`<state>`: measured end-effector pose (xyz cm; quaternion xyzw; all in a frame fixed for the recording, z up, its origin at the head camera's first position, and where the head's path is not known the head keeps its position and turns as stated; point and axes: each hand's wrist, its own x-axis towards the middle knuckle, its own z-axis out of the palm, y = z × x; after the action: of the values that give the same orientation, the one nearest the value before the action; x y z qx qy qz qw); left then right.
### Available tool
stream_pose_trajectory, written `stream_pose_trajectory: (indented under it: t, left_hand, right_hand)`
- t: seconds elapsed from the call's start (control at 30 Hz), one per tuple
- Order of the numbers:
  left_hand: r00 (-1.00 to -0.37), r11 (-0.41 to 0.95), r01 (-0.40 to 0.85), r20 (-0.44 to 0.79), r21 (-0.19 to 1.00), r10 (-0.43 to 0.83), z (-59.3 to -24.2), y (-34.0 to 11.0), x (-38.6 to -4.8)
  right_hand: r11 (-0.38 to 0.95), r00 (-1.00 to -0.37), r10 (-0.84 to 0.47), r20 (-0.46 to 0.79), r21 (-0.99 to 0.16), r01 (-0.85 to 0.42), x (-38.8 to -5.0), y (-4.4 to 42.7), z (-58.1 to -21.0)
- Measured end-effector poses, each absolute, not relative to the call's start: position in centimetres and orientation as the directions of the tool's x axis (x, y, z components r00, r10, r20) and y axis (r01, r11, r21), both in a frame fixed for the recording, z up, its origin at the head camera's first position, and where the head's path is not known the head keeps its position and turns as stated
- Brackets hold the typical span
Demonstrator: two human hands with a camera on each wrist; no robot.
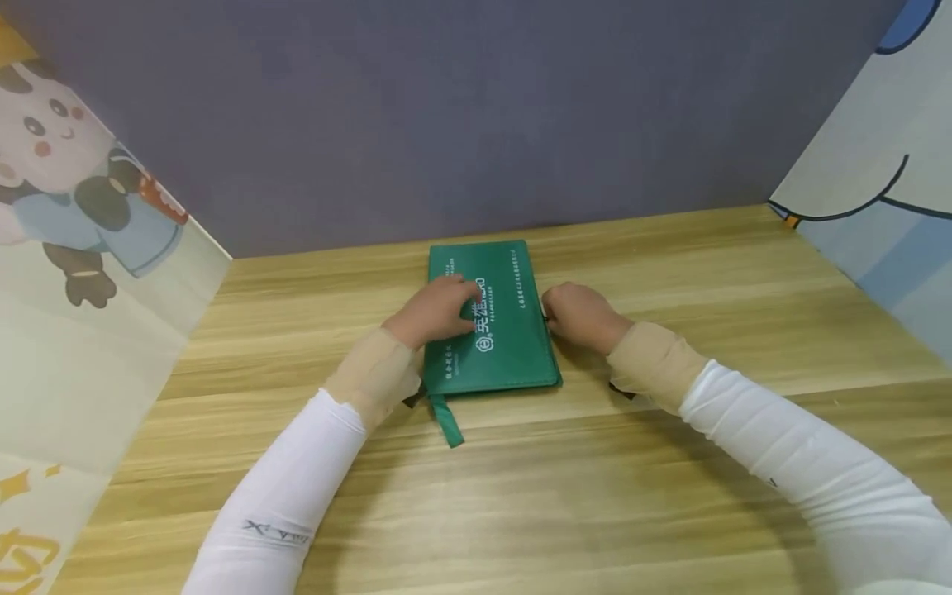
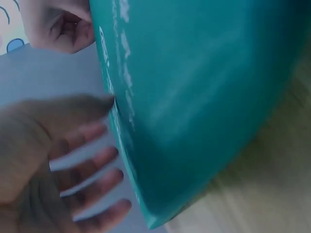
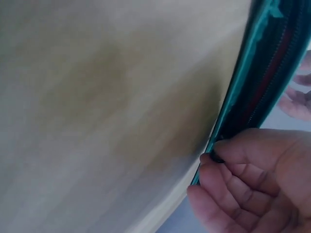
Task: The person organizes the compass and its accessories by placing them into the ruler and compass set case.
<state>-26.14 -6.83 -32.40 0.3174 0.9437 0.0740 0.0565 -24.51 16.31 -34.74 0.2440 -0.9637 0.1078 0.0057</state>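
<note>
A green zippered pouch (image 1: pixel 513 355) with white printed lettering lies flat on the wooden table. My left hand (image 1: pixel 440 310) rests on its top, left of the middle; in the left wrist view the thumb (image 2: pixel 82 109) touches the cover while the fingers are spread and fairly straight. At the pouch's right edge my right hand (image 1: pixel 583 316) pinches a small dark zipper pull (image 3: pixel 217 157) between thumb and forefinger. Along that edge the right wrist view shows the parted zipper (image 3: pixel 269 73), with a reddish strip between its two rows of teeth.
A green strap (image 1: pixel 446 421) sticks out from the pouch's near left corner. Behind the wooden table (image 1: pixel 521 504) rises a grey-purple panel (image 1: pixel 476 116). Side walls with cartoon prints, including an animal figure (image 1: pixel 97 182) on the left, border the table.
</note>
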Motion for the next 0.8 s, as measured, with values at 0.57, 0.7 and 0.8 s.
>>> stream_pose_trajectory:
  t: [0.57, 0.7, 0.8]
  left_hand:
    - [-0.728, 0.811, 0.546, -0.359, 0.212, 0.584, -30.7, -6.3, -27.6]
    - [-0.724, 0.810, 0.553, -0.367, 0.195, 0.584, -30.6, -6.0, -27.6]
    - [-0.722, 0.808, 0.557, -0.367, 0.193, 0.586, -30.7, -5.8, -27.7]
  right_hand:
    - [0.825, -0.860, -0.503, 0.091, -0.246, -0.508, -24.4, 16.4, -34.9]
    - [0.820, -0.853, -0.515, 0.088, -0.238, -0.520, -24.1, 16.8, -34.9]
    - [0.818, -0.847, -0.523, 0.094, -0.224, -0.530, -23.8, 17.2, -34.8]
